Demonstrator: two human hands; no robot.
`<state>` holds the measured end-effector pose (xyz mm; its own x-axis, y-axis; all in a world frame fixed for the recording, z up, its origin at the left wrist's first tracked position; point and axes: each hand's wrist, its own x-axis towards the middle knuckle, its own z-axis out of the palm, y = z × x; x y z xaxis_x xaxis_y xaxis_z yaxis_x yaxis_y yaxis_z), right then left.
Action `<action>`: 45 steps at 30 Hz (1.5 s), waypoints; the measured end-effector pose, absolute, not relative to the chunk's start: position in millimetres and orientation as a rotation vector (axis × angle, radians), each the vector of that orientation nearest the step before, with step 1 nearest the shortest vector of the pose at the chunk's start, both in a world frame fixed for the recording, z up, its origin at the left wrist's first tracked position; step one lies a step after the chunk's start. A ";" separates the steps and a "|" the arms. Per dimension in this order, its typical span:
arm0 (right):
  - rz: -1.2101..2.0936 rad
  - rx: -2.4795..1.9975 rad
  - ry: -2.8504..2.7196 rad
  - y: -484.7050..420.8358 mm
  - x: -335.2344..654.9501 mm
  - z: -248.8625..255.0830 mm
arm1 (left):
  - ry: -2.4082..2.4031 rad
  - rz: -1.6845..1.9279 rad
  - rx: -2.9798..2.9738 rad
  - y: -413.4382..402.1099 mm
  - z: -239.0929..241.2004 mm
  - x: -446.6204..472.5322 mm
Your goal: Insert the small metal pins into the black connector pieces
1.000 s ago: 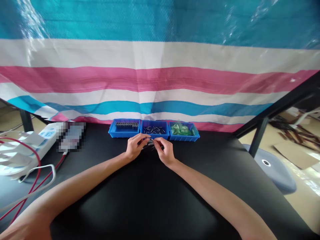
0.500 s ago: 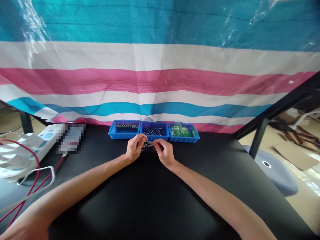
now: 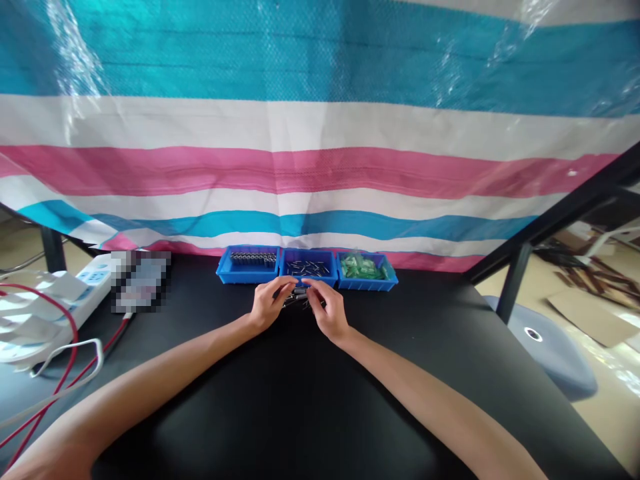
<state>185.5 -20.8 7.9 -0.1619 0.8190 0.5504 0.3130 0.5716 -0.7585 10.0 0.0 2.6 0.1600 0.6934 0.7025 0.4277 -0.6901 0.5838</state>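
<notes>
My left hand (image 3: 269, 308) and my right hand (image 3: 330, 313) are close together over the black table (image 3: 295, 393), just in front of the blue bins. A small grey metal cylinder (image 3: 301, 291) lies between their fingertips, and both hands are closed in a pinch on it. Beneath the fingers is a little group of dark, thin metal pieces (image 3: 296, 301), partly hidden, too small to tell apart. Beyond the hands, the middle blue bin (image 3: 309, 280) holds loose dark metal pins. In the left blue bin (image 3: 247, 277) stand rows of small metal cylinders.
The right blue bin (image 3: 367, 285) contains green plastic packets. At the left are a white power strip (image 3: 93, 280), a pixelated device (image 3: 143, 280), and red and white cables (image 3: 75, 333). A striped tarp (image 3: 320, 167) hangs behind the table. A grey stool (image 3: 550, 347) stands off the right edge.
The view has tilted slightly, so the bins and hands sit a little lower. My fingers have shifted and straightened somewhat around the small metal part; the hands stay in place.
</notes>
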 end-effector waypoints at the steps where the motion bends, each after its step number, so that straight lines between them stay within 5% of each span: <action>1: 0.587 -0.940 -1.741 -20.5 185.2 8.1 | 1.103 1.551 2.178 0.4 1.1 10.3; 15: 0.595 -0.964 -1.887 -19.7 182.4 6.9 | 1.094 1.624 2.077 1.4 -1.9 11.1; 45: 0.950 -1.165 -1.181 -9.9 187.9 8.1 | 1.034 1.613 2.113 -2.3 7.7 15.2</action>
